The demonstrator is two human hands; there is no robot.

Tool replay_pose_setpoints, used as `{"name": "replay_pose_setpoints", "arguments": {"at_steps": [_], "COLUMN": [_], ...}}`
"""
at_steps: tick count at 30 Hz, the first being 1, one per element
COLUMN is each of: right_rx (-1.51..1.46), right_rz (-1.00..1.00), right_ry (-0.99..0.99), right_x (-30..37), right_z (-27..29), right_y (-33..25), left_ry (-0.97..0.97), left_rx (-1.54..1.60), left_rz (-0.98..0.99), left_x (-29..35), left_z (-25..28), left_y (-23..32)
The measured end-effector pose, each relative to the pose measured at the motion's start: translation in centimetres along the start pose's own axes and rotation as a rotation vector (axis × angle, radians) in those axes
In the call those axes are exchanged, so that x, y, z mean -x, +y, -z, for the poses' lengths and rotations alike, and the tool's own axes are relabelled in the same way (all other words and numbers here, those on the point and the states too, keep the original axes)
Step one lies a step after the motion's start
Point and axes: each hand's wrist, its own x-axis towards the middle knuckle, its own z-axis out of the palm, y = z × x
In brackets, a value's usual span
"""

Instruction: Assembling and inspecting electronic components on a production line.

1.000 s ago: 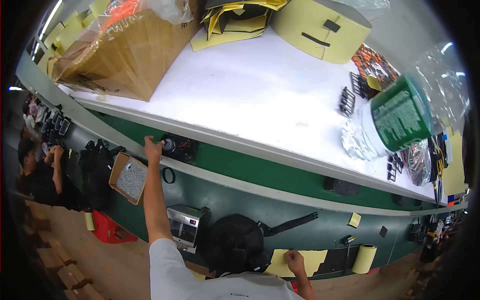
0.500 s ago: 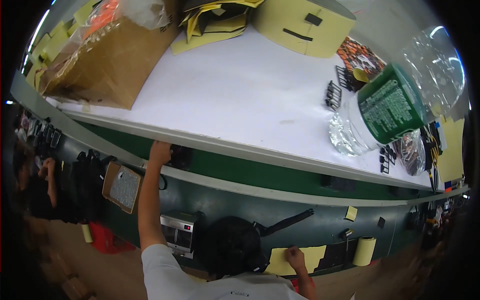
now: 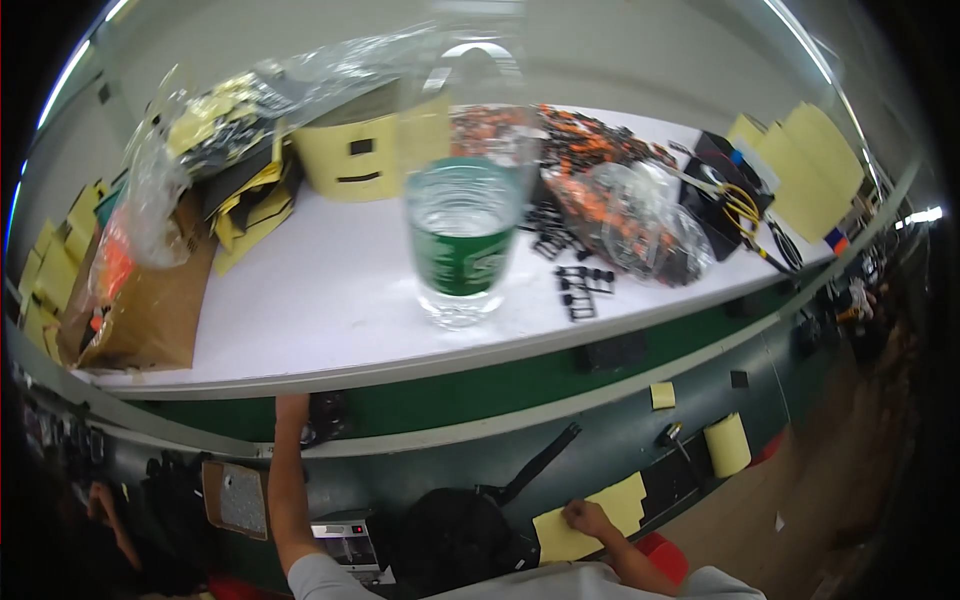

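Observation:
Neither of my own hands is in the head view. Blurred, a clear plastic bottle with a green label appears to stand on the white shelf, no hand on it. Below is another person, a dark-haired head showing between two arms in grey sleeves. That person's left hand reaches under the shelf's front edge beside a dark object; its fingers are hidden. The person's curled right hand rests on a yellow sheet. Several black plastic frames lie right of the bottle.
Left on the shelf stands a cardboard box; a yellow curved band is behind. Rightward lie a bag of orange and black parts and yellow-handled scissors. The lower bench holds a metal device and a yellow roll.
The view has tilted and shifted, so the shelf sits lower and the bottle is nearer the middle. More of the shelf's right side shows. The other person's hands remain in nearly the same places.

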Motion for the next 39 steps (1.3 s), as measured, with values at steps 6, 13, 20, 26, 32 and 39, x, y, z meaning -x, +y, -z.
{"name": "replay_pose_setpoints", "arguments": {"at_steps": [6, 13, 20, 26, 32, 39], "right_rx": [-0.614, -1.395, -1.751, -1.711, -1.788, -1.795], "right_rz": [-0.052, -0.084, 0.049, 0.14, 0.077, 0.129], "right_ry": [-0.265, -0.249, -0.402, -0.428, -0.45, -0.316], "right_x": [-2.8, -4.4, -1.7, -1.0, -2.6, -2.5], "right_z": [-0.8, 0.7, 5.3, 7.8, 10.7, 12.9], "right_y": [0.2, -3.7, 2.1, 4.4, 7.7, 8.6], "left_ry": [-0.166, -0.294, -0.236, -0.237, -0.486, 0.134], "left_rx": [0.138, 0.459, 0.628, 0.69, 1.193, 0.869], "left_rz": [-0.259, -0.214, 0.087, 0.188, 0.317, -0.014], "left_x": [5.3, 17.1, 23.6, 23.8, 24.0, 24.0], "left_z": [8.5, 6.1, 3.0, 2.1, 3.8, 3.1], "left_y": [18.0, 42.1, 52.4, 55.7, 59.1, 53.3]}}
